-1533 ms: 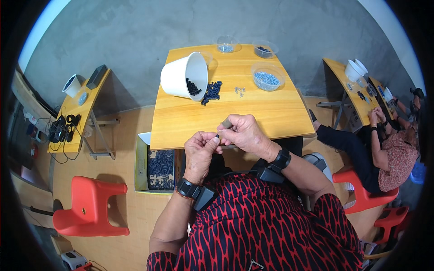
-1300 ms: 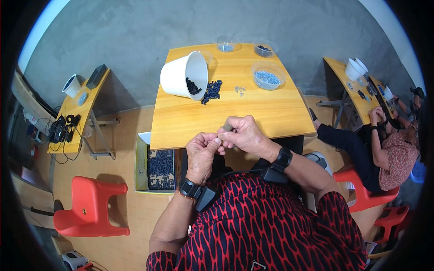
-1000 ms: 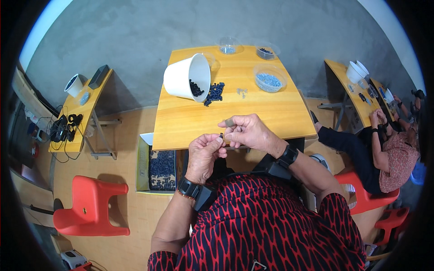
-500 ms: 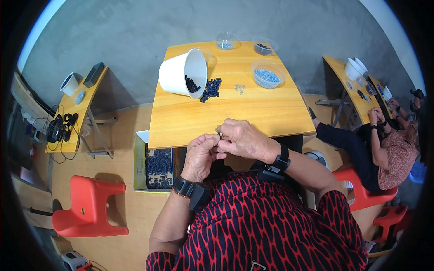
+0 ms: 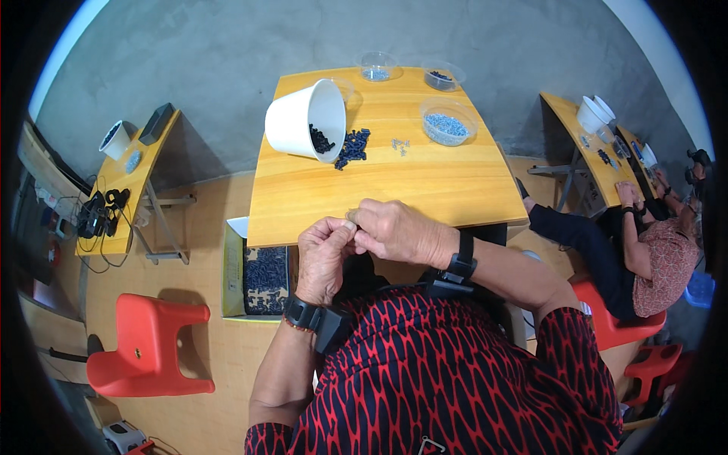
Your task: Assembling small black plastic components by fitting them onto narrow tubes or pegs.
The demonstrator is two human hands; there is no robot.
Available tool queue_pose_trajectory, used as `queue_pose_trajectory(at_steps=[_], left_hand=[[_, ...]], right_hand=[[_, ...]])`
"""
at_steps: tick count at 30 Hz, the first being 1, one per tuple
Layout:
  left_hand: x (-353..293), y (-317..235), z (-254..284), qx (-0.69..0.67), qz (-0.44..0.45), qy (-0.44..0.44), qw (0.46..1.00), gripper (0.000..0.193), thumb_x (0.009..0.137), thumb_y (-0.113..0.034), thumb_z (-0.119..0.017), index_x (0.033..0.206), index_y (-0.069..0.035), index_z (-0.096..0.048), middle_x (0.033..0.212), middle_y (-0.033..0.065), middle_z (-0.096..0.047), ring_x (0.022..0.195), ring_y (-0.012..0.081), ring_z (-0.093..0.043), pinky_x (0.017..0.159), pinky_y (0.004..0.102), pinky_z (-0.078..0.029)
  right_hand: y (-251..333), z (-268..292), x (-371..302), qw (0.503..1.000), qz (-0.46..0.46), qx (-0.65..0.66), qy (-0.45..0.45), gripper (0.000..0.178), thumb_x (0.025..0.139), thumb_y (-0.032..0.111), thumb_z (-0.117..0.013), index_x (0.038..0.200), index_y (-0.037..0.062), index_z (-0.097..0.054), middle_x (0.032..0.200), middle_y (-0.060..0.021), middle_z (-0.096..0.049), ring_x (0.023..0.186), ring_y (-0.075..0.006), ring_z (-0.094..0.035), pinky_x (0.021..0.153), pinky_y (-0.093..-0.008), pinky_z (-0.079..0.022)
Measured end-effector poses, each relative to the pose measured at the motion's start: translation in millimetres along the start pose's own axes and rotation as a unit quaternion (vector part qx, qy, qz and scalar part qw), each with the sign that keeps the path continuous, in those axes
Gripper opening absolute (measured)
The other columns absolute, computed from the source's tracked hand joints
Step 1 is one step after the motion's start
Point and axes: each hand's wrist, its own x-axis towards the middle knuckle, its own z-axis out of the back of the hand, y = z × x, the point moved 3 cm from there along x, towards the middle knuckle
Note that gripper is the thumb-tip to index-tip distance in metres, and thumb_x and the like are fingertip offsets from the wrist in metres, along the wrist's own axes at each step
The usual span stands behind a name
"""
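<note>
Just off the front edge of the wooden table [image 5: 379, 193], my left hand [image 5: 321, 256] and my right hand [image 5: 402, 231] meet with their fingertips pinched together. Whatever they hold is hidden by the fingers or too small to name. On the table beyond lies a pile of small black cylindrical parts [image 5: 353, 147]. It spills beside a white bucket [image 5: 288, 121] tipped on its side, with more black parts inside. Right of the pile are a few tiny silvery pieces [image 5: 400, 145]. A clear round tub [image 5: 447, 127] holds many small shiny pieces.
Two more clear tubs [image 5: 376, 68] stand at the table's far edge. An open box [image 5: 265, 280] of dark parts is on the floor at left. A red chair [image 5: 148, 345] stands farther left. Another person [image 5: 663, 262] sits at the right-hand table [image 5: 576, 144].
Both hands have shifted slightly left, still pinched together. A small dark piece that showed between the fingertips is now hidden. The things on the table stay as they were.
</note>
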Motion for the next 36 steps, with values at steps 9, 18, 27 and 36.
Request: queue_pose_trajectory(at_steps=[9, 18, 27, 36], left_hand=[[11, -56, 120, 0.047, -0.296, -0.395, 0.869, 0.008, 0.088, -0.011, -0.066, 0.084, -0.007, -0.061, 0.069, -0.0009, -0.055, 0.059, 0.0070, -0.049, 0.054, 0.0216, -0.044], [12, -19, 194, 0.067, -0.166, -0.583, 0.793, 0.035, 0.085, -0.006, -0.068, 0.113, 0.007, -0.053, 0.091, 0.0101, -0.061, 0.082, 0.0199, -0.058, 0.079, 0.0339, -0.048], [9, -36, 146, 0.096, -0.281, -0.565, 0.770, 0.043, 0.086, -0.008, -0.068, 0.124, 0.002, -0.049, 0.112, 0.0137, -0.056, 0.103, 0.0207, -0.055, 0.094, 0.0360, -0.045], [8, -25, 6, 0.123, -0.184, -0.116, 0.968, 0.011, 0.093, -0.007, -0.064, 0.102, -0.001, -0.068, 0.088, 0.0050, -0.069, 0.071, 0.0096, -0.061, 0.066, 0.0226, -0.049]], right_hand=[[-109, -4, 31, 0.984, -0.172, -0.023, -0.039, 0.015, 0.086, 0.002, -0.057, 0.098, -0.0026, -0.065, 0.094, -0.0230, -0.063, 0.092, -0.0419, -0.062, 0.084, -0.0467, -0.051], [-123, -22, 49, 0.984, -0.147, -0.083, 0.050, 0.013, 0.086, 0.002, -0.056, 0.094, -0.0015, -0.065, 0.092, -0.0215, -0.060, 0.094, -0.0399, -0.061, 0.083, -0.0472, -0.050], [-114, -2, 19, 0.986, -0.156, -0.047, -0.024, 0.010, 0.089, 0.008, -0.060, 0.092, -0.0017, -0.061, 0.092, -0.0198, -0.061, 0.093, -0.0392, -0.061, 0.081, -0.0459, -0.050], [-55, 10, -18, 0.966, -0.192, 0.159, -0.063, 0.007, 0.091, 0.002, -0.063, 0.095, -0.0035, -0.061, 0.092, -0.0108, -0.065, 0.074, -0.0152, -0.066, 0.068, -0.0297, -0.056]])
